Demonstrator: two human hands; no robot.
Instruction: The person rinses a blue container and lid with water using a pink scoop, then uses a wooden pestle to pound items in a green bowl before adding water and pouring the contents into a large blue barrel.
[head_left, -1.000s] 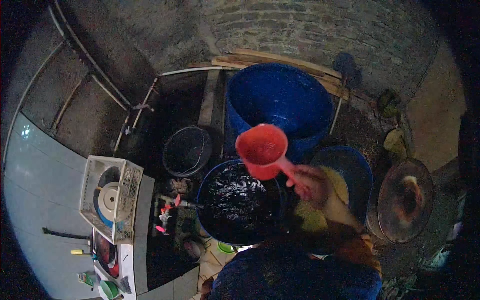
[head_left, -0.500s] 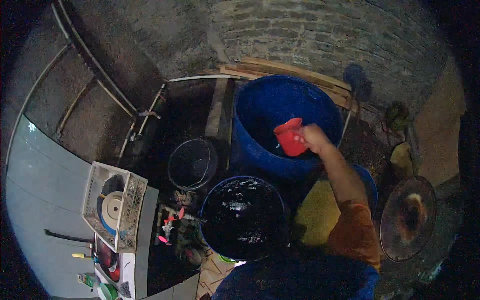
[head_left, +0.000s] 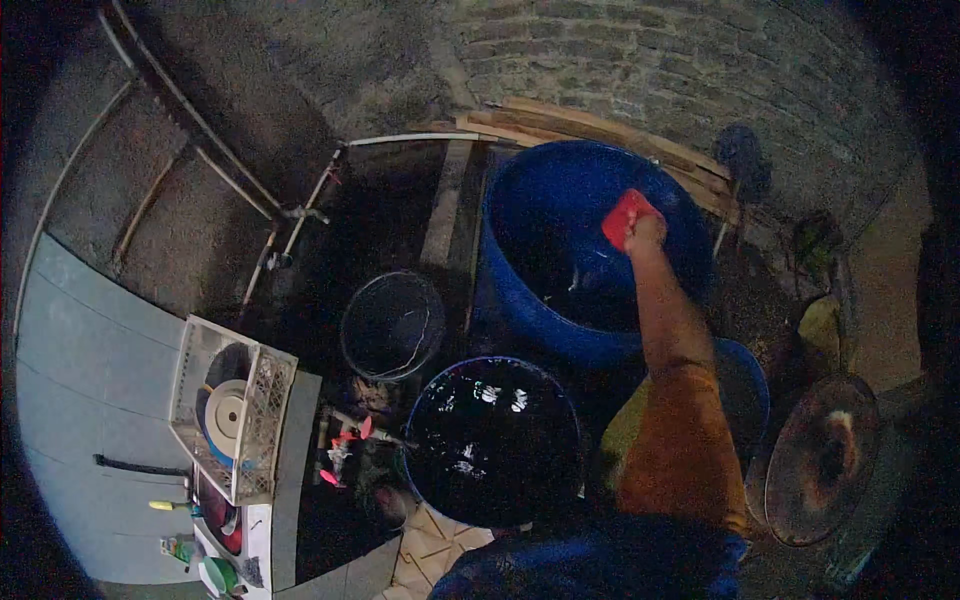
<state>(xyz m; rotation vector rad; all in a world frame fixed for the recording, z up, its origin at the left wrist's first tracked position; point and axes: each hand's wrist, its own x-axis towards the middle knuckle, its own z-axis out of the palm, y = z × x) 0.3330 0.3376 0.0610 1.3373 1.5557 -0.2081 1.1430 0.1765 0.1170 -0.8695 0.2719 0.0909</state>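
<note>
My right hand (head_left: 648,234) is closed on a red plastic dipper (head_left: 621,222), which tilts inside the mouth of a large blue barrel (head_left: 515,293). Below the dipper, the barrel's interior is dark, with small glints low down. Closer to me and a little left stands a round blue-rimmed drum (head_left: 408,478) full of dark liquid that reflects light. My right arm reaches forward from the lower edge in an orange sleeve. Nothing of my left hand shows.
Left of the drum are pipes with red-handled taps (head_left: 365,427) and a dark round tub (head_left: 392,325). A white crate (head_left: 262,420) with dishes stands on the counter farther left. Wooden planks (head_left: 590,125) lie behind the barrel. A rusty round lid (head_left: 820,460) leans at right.
My right hand has carried the dipper farther away and to the right within the barrel, tilting it differently. The view has shifted slightly.
</note>
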